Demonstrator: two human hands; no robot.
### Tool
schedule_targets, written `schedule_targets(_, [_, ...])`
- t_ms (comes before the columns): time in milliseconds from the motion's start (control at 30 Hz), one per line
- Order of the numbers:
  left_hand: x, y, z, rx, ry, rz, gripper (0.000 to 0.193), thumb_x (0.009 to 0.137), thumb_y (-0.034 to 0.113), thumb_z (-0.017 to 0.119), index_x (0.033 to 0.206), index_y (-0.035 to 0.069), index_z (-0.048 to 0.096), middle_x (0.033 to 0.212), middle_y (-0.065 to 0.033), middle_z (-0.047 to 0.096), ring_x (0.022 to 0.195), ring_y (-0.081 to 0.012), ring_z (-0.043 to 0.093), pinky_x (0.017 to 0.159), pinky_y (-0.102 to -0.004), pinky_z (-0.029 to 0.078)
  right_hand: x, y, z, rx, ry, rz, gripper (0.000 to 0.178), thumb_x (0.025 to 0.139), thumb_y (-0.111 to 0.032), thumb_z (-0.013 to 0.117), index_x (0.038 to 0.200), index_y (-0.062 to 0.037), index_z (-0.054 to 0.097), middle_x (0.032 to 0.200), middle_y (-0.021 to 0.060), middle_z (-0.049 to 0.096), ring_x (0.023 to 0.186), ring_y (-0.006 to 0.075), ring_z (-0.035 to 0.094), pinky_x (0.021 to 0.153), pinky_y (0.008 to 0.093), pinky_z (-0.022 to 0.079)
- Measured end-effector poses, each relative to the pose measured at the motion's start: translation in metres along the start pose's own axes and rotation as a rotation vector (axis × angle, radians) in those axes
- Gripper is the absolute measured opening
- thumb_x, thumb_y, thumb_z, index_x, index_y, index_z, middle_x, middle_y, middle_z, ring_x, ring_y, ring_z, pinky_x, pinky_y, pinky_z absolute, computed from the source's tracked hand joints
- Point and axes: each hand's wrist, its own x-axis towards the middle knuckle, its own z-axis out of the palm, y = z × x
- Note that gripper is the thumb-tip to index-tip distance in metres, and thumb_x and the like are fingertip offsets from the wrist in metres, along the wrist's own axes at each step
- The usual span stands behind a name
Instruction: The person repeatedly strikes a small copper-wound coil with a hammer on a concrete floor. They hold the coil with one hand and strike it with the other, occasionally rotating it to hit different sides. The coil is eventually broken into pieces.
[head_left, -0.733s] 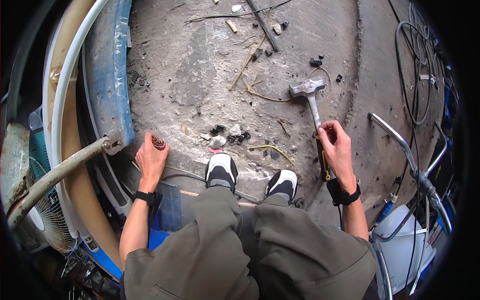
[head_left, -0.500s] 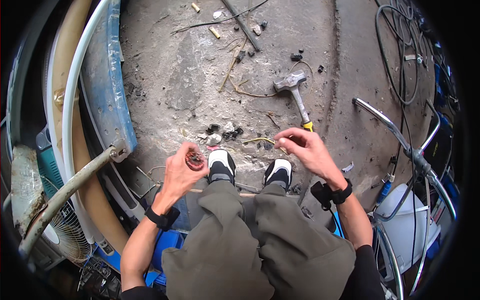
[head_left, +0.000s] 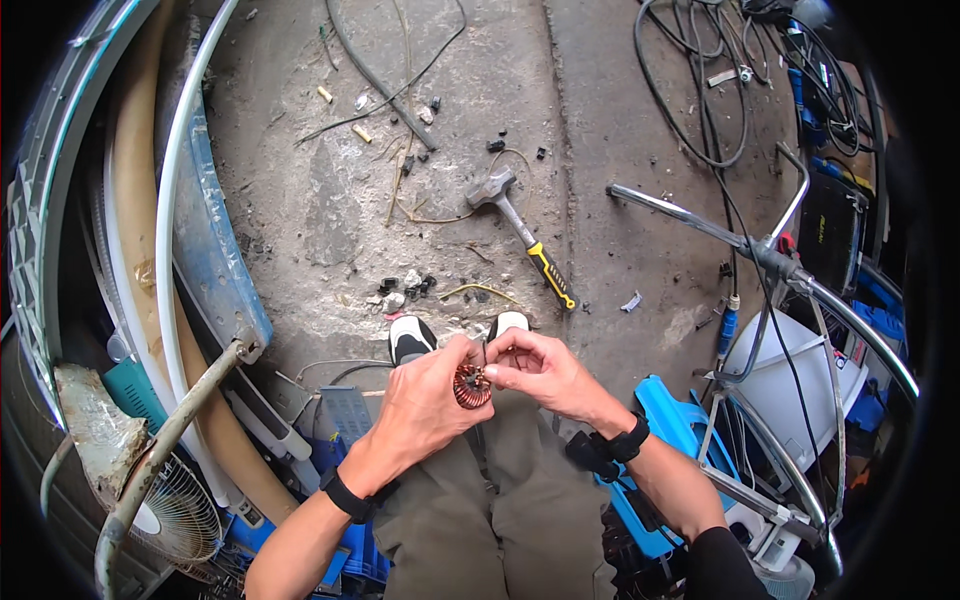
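Observation:
A round coil wound with copper wire (head_left: pixel 472 389) sits in my left hand (head_left: pixel 420 405), its ridged face turned up. The left fingers wrap around it and cover its left side. Against its right edge, my right hand (head_left: pixel 550 376) has thumb and forefinger pinched together. Whether a loose wire end lies in that pinch is too small to tell. Both hands meet above my knees, just behind my shoes. On the floor ahead lies a sledgehammer (head_left: pixel 514 218) with a yellow and black handle. Closer to my shoes is a yellowish strip of wire (head_left: pixel 478 289).
Black and white fragments (head_left: pixel 412 287) lie before my shoes. Long curved panels (head_left: pixel 205 215), a rusty metal bar (head_left: pixel 170 445) and a fan (head_left: pixel 182 510) crowd the left. At right stand a chrome tube frame (head_left: pixel 765 255), a white bin (head_left: pixel 790 375) and coiled black cables (head_left: pixel 700 100).
My right hand has come in from the right and now meets the coil in my left hand. The view has shifted, showing more of the right side and the hammer's whole handle.

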Motion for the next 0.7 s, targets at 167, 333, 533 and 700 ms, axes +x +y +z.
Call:
schedule_targets(167, [-0.037,0.072,-0.025,-0.122,-0.029,-0.05,0.039,0.082,0.016,0.091,0.105,0.005,0.061,0.082,-0.0065,0.073,0.075,-0.0149,0.072,0.073,-0.0341,0.06,-0.056,-0.045,0.037,0.023,0.05,-0.038,0.017,0.109,-0.013,0.066,0.121,-0.0014,0.063,0.099,-0.0002,0.065,0.091,0.0067,0.061,0.083,0.0257,0.051])
schedule_targets(333, [-0.076,0.145,-0.051,-0.74,-0.021,-0.292,0.048,0.09,0.001,0.086,0.125,0.005,0.054,0.106,-0.0077,0.073,0.093,-0.0161,0.073,0.082,-0.0297,0.062,-0.128,-0.088,0.07,0.055,0.147,-0.106,0.019,0.109,-0.008,0.045,0.127,-0.0038,0.052,0.085,0.0005,0.055,0.073,0.0087,0.046,0.067,0.0269,0.04])
schedule_targets(533, [-0.129,0.22,-0.064,-1.497,-0.21,-0.29,0.052,0.106,0.026,0.055,0.152,0.002,0.045,0.144,-0.0219,0.061,0.133,-0.0322,0.064,0.117,-0.0631,0.049,-0.23,-0.135,0.128,0.375,0.211,-0.102,0.011,0.102,-0.004,0.04,0.111,-0.0078,0.045,0.074,-0.0008,0.04,0.063,0.0088,0.033,0.058,0.0269,0.032])
schedule_targets(700, [-0.177,0.3,-0.075,-1.464,-0.276,-0.305,0.051,0.109,0.026,0.051,0.154,0.002,0.045,0.148,-0.0223,0.059,0.136,-0.0329,0.061,0.118,-0.0646,0.048,-0.323,-0.174,0.184,0.506,0.286,-0.197,0.013,0.101,-0.005,0.039,0.112,-0.0079,0.046,0.075,0.0011,0.042,0.062,0.0102,0.037,0.061,0.0286,0.037])
